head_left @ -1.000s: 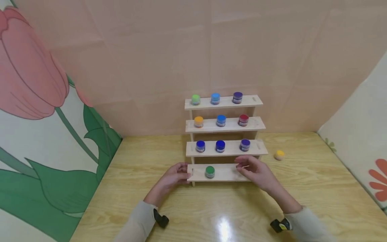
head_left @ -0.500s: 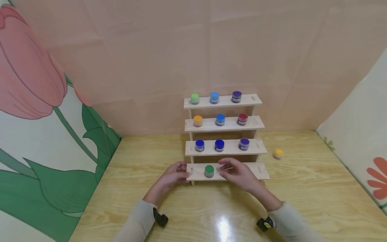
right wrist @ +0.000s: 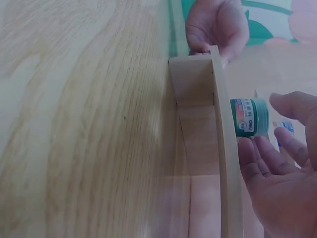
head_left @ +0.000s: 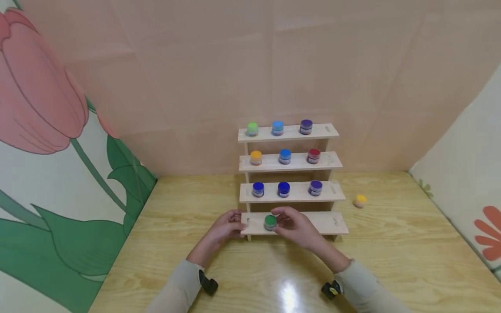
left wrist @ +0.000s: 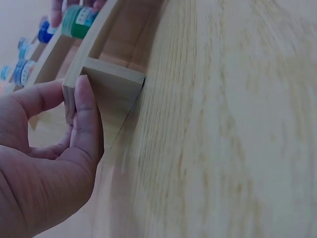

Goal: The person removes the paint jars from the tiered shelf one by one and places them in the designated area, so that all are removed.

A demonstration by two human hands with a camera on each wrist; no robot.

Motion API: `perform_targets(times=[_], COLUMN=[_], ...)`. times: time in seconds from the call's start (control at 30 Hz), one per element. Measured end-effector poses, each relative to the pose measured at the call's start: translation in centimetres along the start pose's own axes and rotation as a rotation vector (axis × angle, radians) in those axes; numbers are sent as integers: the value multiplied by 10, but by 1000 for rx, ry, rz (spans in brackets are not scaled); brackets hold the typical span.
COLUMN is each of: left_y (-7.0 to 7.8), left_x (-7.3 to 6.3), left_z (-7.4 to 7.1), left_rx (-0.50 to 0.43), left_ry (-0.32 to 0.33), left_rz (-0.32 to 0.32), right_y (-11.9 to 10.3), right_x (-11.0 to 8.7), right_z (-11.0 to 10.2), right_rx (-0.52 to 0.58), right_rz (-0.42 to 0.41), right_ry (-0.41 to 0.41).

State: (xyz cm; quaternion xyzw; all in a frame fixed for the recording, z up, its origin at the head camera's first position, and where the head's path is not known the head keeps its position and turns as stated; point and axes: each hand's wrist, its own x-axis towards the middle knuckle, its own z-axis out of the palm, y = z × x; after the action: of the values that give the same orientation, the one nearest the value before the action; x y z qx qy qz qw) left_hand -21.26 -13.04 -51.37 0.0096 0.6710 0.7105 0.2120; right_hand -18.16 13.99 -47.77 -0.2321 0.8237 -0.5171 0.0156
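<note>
My left hand pinches the left end of the lowest board of a pale wooden step rack. In the left wrist view, thumb and fingers lie on both sides of the board's end. My right hand is just right of a green-lidded paint jar standing on that lowest step. In the right wrist view, the fingers and thumb are spread beside the jar, not closed round it; whether a fingertip touches it, I cannot tell.
Three upper steps hold several small jars, such as a dark blue jar, an orange jar and a red jar. Right of the rack, a yellow-lidded jar is on the wooden table. A pinkish backdrop hangs behind.
My right hand has moved left along the lowest step, from its right end to beside the green jar. My left hand keeps its place on the rack's left end.
</note>
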Motion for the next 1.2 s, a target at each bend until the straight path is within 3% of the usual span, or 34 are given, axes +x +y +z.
perform_targets(times=[0.47, 0.83, 0.97, 1.2], left_y=[-3, -2, -3, -3], left_x=[3, 3, 3, 1], left_z=[-5, -4, -5, -4], left_rx=[-12, -13, -9, -16], left_ry=[-24, -24, -27, -35], left_rz=[-17, -10, -5, -2], right_y=[6, 0, -1, 0], right_x=[6, 10, 8, -1], right_z=[11, 14, 13, 4], right_rx=[-109, -180, -173, -104], right_rz=[-24, 67, 89, 43], right_ry=[8, 23, 37, 17])
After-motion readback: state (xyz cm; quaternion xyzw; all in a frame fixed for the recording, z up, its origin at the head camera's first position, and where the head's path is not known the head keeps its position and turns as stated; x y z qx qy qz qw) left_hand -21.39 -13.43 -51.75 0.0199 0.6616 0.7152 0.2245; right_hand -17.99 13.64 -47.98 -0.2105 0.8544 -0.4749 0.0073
